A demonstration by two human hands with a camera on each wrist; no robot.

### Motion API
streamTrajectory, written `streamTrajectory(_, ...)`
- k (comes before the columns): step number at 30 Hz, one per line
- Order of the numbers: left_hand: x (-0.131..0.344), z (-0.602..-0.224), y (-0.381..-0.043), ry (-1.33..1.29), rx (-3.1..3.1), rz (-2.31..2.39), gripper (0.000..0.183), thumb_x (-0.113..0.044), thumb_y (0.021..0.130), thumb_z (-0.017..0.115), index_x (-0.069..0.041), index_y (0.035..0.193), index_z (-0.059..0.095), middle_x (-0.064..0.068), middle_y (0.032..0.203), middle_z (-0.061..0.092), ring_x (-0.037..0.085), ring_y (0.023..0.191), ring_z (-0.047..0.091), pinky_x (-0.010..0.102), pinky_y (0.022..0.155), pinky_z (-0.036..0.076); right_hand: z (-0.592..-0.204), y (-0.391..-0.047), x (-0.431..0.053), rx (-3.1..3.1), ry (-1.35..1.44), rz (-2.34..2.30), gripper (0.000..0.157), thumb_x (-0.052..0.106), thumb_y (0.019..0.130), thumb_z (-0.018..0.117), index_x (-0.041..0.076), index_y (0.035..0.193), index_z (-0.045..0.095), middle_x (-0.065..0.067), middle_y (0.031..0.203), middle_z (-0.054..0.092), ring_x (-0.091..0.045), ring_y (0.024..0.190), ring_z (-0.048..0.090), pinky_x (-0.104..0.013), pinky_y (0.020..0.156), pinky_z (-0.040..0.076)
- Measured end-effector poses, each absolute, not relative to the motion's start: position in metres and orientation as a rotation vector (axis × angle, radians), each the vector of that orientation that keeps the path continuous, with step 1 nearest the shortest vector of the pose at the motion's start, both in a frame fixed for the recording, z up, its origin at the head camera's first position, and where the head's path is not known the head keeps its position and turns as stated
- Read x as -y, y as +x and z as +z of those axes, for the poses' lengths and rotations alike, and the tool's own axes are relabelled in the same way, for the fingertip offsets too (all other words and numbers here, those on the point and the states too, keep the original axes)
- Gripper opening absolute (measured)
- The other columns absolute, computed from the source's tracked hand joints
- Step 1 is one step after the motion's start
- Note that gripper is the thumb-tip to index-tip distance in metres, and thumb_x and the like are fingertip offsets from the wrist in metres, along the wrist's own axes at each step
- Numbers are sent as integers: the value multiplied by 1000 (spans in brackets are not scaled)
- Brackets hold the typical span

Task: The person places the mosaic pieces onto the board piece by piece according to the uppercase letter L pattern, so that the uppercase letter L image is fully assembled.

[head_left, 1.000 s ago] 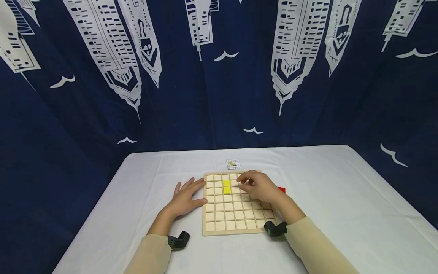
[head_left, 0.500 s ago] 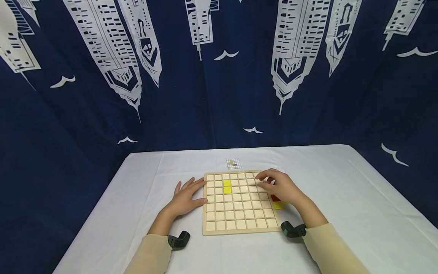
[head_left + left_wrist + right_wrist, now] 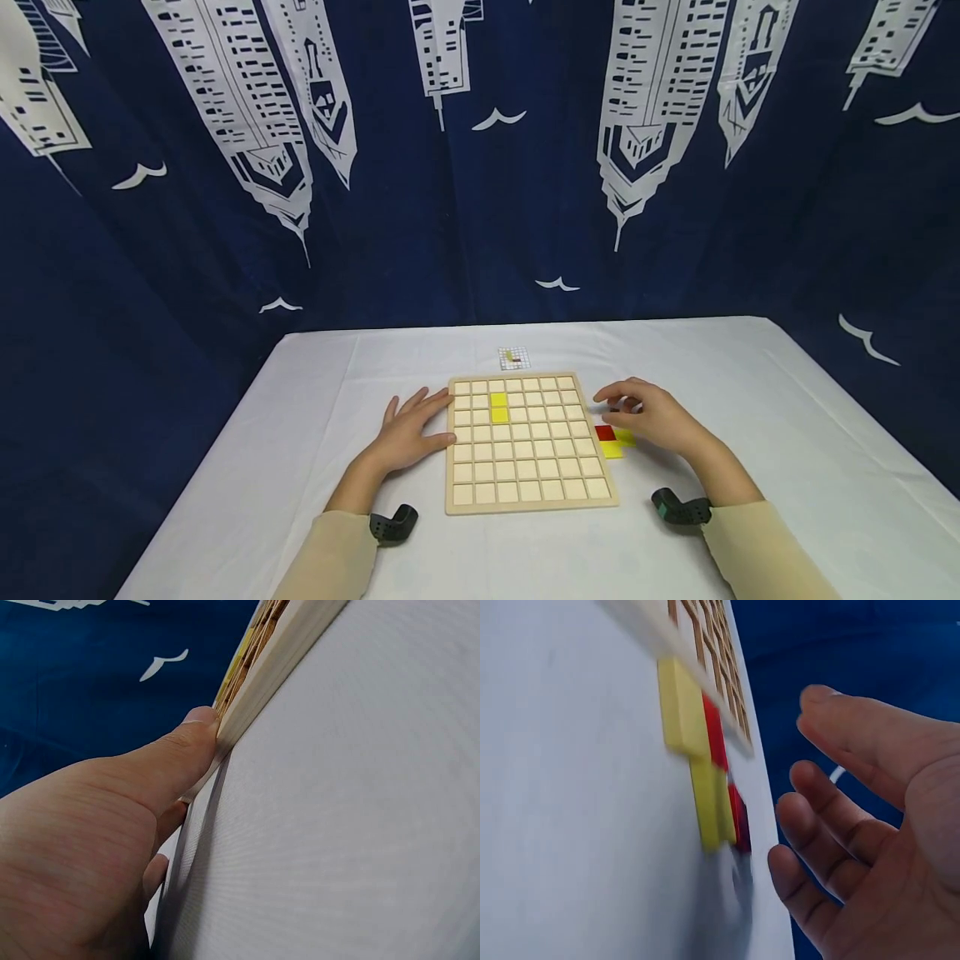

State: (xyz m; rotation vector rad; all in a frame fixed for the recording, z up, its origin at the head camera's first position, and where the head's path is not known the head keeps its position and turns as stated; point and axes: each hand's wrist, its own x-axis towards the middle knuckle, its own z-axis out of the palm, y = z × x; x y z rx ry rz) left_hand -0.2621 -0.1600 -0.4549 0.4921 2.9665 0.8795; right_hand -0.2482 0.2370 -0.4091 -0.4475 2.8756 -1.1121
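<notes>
A square wooden grid board (image 3: 532, 506) lies on the table with two yellow tiles (image 3: 498, 407) in its upper left cells, one behind the other. My left hand (image 3: 408, 433) rests along its left edge, fingers spread; in the left wrist view the thumb (image 3: 180, 754) touches the rim. Off the board's right edge, my right hand (image 3: 652, 412) hovers with loosely bent fingers and nothing between them. Just beneath it sit loose pieces: a red square (image 3: 604, 433) and a yellow square (image 3: 612, 450). The right wrist view shows another red piece (image 3: 739, 817), farther along the cluster.
A small printed grid card (image 3: 513, 358) with yellow and red marks lies behind the board. White cloth covers the table (image 3: 360, 367). Beyond its far edge hangs a dark blue curtain (image 3: 465, 233) printed with white buildings and birds.
My right hand has moved right, from over the board to above the loose pieces, which now show. The left hand and the two yellow tiles on the board have stayed put.
</notes>
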Motion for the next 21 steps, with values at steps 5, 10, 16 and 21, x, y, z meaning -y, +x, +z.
streamTrajectory(5,160,-454,-262,493,-2965,878,67,-42,89,72,-22,149,48,-1,160,40,30,156,20,62,124,-6,-413,-244,-252,-2824,-479,-1124,26,16,88,76,13,113,72,-7,107,65,-18,89,52,-23,75,46)
streamTrajectory(10,160,-454,-262,483,-2964,885,67,-42,89,72,-22,149,49,-1,160,40,30,156,20,62,124,-6,-420,-245,-262,-2760,-541,-1163,30,14,84,79,13,113,72,-6,108,66,-12,83,50,-20,70,44)
streamTrajectory(16,161,-456,-262,479,-2961,883,67,-42,89,72,-21,149,49,-1,160,41,30,156,20,63,124,-6,-425,-245,-268,-2721,-596,-1172,29,16,84,81,12,112,72,-7,105,64,-13,84,48,-19,69,43)
streamTrajectory(21,160,-456,-262,484,-2964,880,68,-43,89,72,-21,149,49,-1,160,41,30,156,20,63,124,-5,-427,-243,-267,-2754,-546,-1092,26,18,83,82,16,108,72,-3,97,57,-16,87,47,-20,69,42)
